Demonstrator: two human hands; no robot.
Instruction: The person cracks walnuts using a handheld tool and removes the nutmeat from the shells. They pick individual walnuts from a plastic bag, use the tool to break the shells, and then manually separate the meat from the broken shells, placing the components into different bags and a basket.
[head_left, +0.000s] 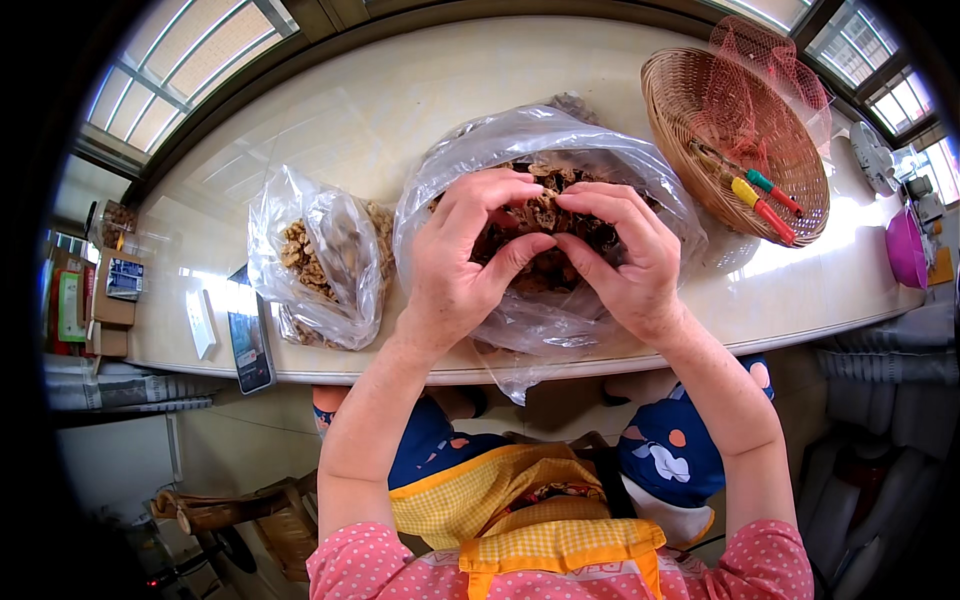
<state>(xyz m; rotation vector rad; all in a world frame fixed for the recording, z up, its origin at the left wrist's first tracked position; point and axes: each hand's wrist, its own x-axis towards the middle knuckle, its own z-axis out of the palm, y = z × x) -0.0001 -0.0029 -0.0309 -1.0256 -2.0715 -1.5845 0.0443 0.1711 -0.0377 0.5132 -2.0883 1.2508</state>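
Observation:
Over the middle of the table, my left hand (pixel 470 245) and my right hand (pixel 625 250) meet fingertip to fingertip, thumbs nearly touching. Both are closed in a pinch around a small walnut piece (pixel 548 196), mostly covered by the fingers. Below them a large clear plastic bag (pixel 480 140) lies open, its sides rolled outward. Dark brown broken walnut shells (pixel 545 275) fill it, partly hidden by my hands. To the left, a smaller clear bag (pixel 350 270) holds pale walnut kernels (pixel 305 260).
A wicker basket (pixel 680 110) at the back right carries red netting (pixel 745 90) and tools with yellow-red (pixel 762 210) and green-red handles (pixel 775 192). A phone (pixel 250 345) and a white box (pixel 200 325) lie at left. A purple bowl (pixel 906 250) stands far right.

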